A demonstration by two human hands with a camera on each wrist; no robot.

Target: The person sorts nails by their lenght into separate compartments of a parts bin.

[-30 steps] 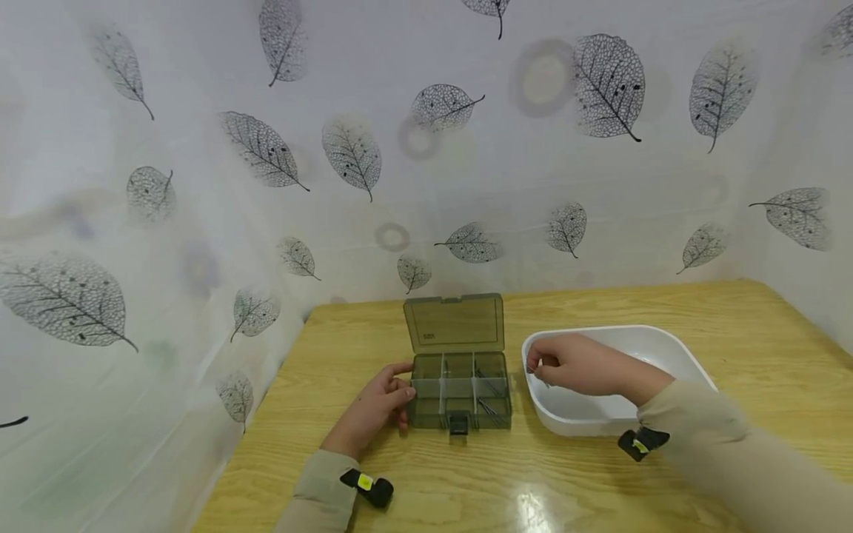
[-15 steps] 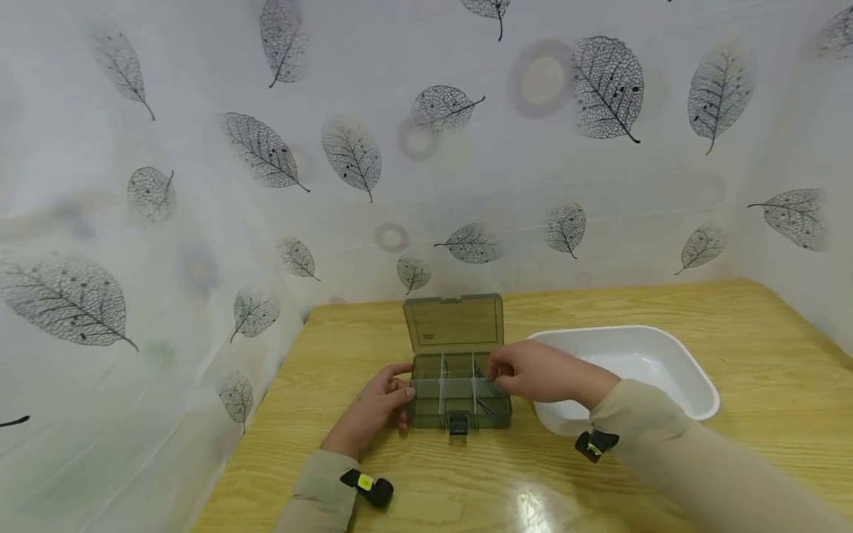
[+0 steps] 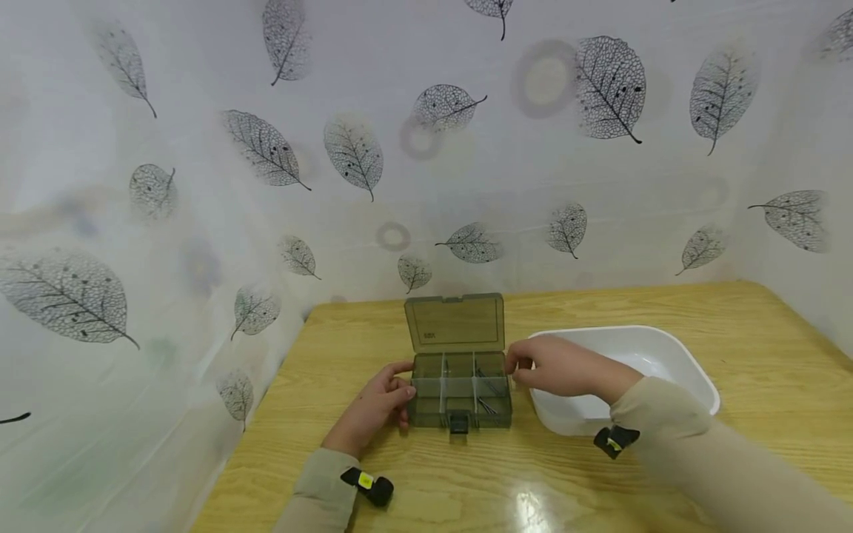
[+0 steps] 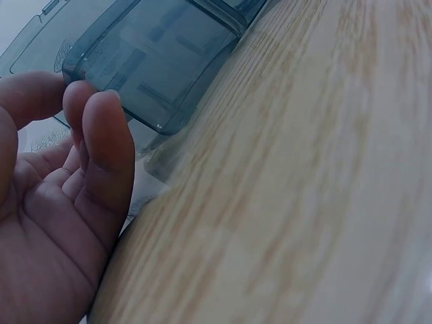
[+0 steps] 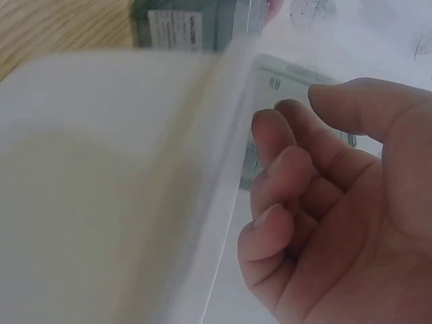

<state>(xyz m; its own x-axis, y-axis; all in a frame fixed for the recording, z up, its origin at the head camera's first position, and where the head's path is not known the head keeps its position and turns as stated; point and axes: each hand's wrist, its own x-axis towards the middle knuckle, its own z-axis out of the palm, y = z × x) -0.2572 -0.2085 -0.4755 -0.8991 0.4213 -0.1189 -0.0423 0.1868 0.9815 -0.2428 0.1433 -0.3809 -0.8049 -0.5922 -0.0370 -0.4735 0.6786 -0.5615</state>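
A smoky, see-through organizer box (image 3: pixel 460 427) stands on the table with its lid (image 3: pixel 455 323) raised behind it. Several thin dark pin-like pieces (image 3: pixel 488 405) lie in its right-hand compartments. At the box's left side, my left hand (image 3: pixel 369 413) touches the wall with thumb and fingertips. The left wrist view has these fingertips (image 4: pixel 108 125) right at the box's corner. My right hand (image 3: pixel 566 366) hovers between the box and a white tray (image 3: pixel 703 370), over the tray's left rim. Its fingers (image 5: pixel 273 182) curl loosely, with a gap to the thumb and nothing between them.
The wooden table (image 3: pixel 460 485) extends in front of the box and around the tray. A pale curtain (image 3: pixel 373 244) printed with leaves hangs behind the table and along the sides. In the right wrist view the tray's wall (image 5: pixel 182 196) fills the left part.
My right hand carried a small thin piece from the tray to the box's right compartments, let it go, and has drawn back rightward. The left hand and box have stayed put.
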